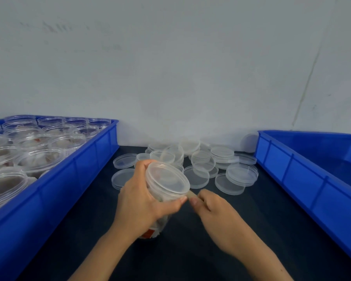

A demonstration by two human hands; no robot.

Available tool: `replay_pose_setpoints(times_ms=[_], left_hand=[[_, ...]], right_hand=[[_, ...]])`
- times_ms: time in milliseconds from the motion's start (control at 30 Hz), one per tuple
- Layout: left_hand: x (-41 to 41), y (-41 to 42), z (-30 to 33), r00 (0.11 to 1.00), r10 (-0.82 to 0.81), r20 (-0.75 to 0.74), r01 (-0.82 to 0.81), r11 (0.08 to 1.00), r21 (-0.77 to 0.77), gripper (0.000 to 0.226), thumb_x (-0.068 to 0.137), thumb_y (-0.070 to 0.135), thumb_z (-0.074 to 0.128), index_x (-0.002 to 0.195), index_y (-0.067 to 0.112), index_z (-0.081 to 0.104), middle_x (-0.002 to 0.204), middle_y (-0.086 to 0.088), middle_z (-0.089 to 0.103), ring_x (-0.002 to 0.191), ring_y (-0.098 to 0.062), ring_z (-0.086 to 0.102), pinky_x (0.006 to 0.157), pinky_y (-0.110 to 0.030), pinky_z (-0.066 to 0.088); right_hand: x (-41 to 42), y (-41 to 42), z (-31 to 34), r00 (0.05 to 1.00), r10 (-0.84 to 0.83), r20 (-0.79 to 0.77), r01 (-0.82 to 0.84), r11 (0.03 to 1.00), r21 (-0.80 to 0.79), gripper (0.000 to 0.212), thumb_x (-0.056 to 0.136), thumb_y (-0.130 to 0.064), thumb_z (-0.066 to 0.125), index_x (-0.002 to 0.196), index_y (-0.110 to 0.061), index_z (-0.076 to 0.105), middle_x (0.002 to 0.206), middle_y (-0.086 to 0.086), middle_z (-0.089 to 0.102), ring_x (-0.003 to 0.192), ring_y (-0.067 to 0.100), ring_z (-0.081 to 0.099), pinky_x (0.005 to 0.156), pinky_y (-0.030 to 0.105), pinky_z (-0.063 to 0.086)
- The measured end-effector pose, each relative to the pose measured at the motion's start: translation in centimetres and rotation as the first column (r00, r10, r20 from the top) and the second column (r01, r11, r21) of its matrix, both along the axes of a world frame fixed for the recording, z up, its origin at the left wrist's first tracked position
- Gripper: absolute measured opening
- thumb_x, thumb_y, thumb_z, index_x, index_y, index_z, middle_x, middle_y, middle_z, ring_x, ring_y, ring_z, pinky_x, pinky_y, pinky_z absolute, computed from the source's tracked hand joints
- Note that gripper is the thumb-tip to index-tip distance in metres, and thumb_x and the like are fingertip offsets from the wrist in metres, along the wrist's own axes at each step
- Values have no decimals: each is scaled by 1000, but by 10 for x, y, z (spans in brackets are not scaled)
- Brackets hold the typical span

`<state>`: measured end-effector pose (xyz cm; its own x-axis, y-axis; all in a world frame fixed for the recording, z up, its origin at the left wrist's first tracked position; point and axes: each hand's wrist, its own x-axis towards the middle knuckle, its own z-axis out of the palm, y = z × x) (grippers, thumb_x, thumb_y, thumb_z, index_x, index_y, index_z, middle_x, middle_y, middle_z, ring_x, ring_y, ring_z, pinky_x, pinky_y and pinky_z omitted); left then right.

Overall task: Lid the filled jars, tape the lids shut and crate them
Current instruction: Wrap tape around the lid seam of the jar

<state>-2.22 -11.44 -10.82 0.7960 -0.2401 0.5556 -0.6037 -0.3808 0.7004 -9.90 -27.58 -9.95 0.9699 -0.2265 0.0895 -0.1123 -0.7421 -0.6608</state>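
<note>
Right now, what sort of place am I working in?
Probably a small packing bench: a blue crate of unlidded filled jars, a heap of loose clear lids, and another blue crate opposite.

Blue crates, clear plastic, dark surface, pale wall.

Left crate [73, 179] showing solid bright blue, same blue on right crate [304, 175], inner walls reading darker in shadow. Open jars [39, 159] in left crate looking clear, with whitish contents and small red bits showing through. Held jar [160, 199] is clear with a frosted translucent lid [167, 178]; a red and white label patch is showing near its base. Strip of tape [192, 194] at the lid edge looking pale beige. Loose lids [207, 161] showing translucent, milky white, no pattern. Surface [190, 250] reading dark navy to black, plain. Wall [170, 57] appearing pale grey-green with faint scuffs and one thin dark diagonal line at right.
</note>
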Motion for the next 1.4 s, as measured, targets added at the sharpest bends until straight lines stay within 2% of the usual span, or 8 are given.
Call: replay_pose_setpoints(times_ms=[133,233,533,700,900,1100,1267,1400], left_hand=[[-6,-2,3,998,4,67,-4,1000,10,86,40,69,72,114,37,43,101,29,56,101,18,47,74,-8,42],[-10,-2,6,993,-8,115,8,1000,1,89,41,61,80,116,29,45,102,27,56,100,19,48,76,-3,41],[-22,-2,22,982,39,184,-24,996,-84,88,41,63,76,115,31,42,100,33,55,98,14,53,76,-5,44],[-26,-6,26,968,64,241,-61,998,-19,95,38,47,94,117,21,47,102,24,57,100,7,53,75,-9,45],[-33,-7,30,957,80,279,-85,996,3,91,40,53,83,118,23,47,103,23,57,100,6,53,74,-12,44],[-35,-12,35,952,69,299,-86,995,43,96,38,41,95,119,16,51,101,19,58,88,0,56,74,-19,48],[-54,-9,31,977,-121,177,137,988,-75,89,33,52,85,112,35,48,105,23,64,93,4,63,69,-18,53],[-55,-18,32,968,-130,215,141,989,-35,87,37,63,78,114,44,41,119,34,51,102,12,55,76,-7,46]], right_hand=[[2,4,-2,1000,-22,15,21,996,82,36,100,-47,35,77,-21,45,77,-5,58,69,15,51,66,32,42],[1,9,-2,995,-84,61,82,996,33,35,100,-48,34,75,-24,42,74,-9,52,67,9,46,61,27,35],[0,21,3,940,-192,282,207,978,-25,30,99,-43,37,76,-24,43,71,-7,51,66,9,47,58,25,35],[2,16,5,943,-230,241,226,973,46,34,99,-40,40,72,-21,40,64,-5,48,56,10,41,54,27,31],[4,10,7,940,-260,223,247,965,85,33,98,-39,41,72,-19,42,64,-5,50,57,11,41,55,28,32],[9,8,5,927,-292,234,273,956,110,33,97,-38,40,71,-19,43,64,-5,51,56,11,43,54,28,33],[17,-26,17,879,-446,170,433,895,109,39,101,-42,36,80,-16,56,77,3,62,72,22,57,66,36,46],[6,-47,22,796,-481,367,495,867,61,36,101,-40,35,71,-22,42,64,-3,49,53,10,43,50,28,28]])
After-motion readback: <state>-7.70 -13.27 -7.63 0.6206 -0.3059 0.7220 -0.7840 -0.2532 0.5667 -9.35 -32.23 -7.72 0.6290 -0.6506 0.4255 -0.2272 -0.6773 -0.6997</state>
